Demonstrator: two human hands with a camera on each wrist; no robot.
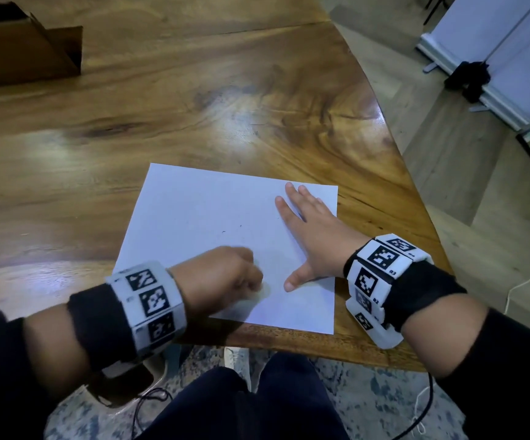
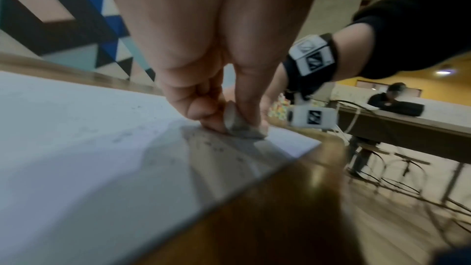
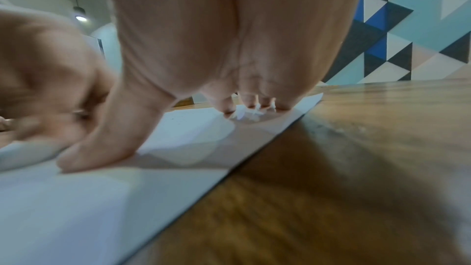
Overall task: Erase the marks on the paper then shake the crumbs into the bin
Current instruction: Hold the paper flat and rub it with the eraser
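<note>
One wide wooden counter (image 1: 193,106) fills most of the head view, its grain glossy under the light. At its far left corner stands an open brown cardboard box (image 1: 25,49). Near the front edge lies a white sheet of paper (image 1: 200,211), turned slightly askew, its near right corner close to the counter's edge. A few small dark specks sit on the middle of the sheet, and faint grey pencil marks (image 2: 216,146) show near the front edge in the left wrist view.

The right hand (image 1: 311,236) lies flat on the right part of the paper, fingers straight and spread, thumb stretched toward the other hand, pressing the sheet down. The left hand (image 1: 222,277) is curled into a loose fist on the lower middle of the paper; the left wrist view shows its thumb and fingers pinching a small greyish eraser (image 2: 239,122), whose lower face touches the sheet. Both wrists wear white bands printed with black square markers over dark straps.
</note>
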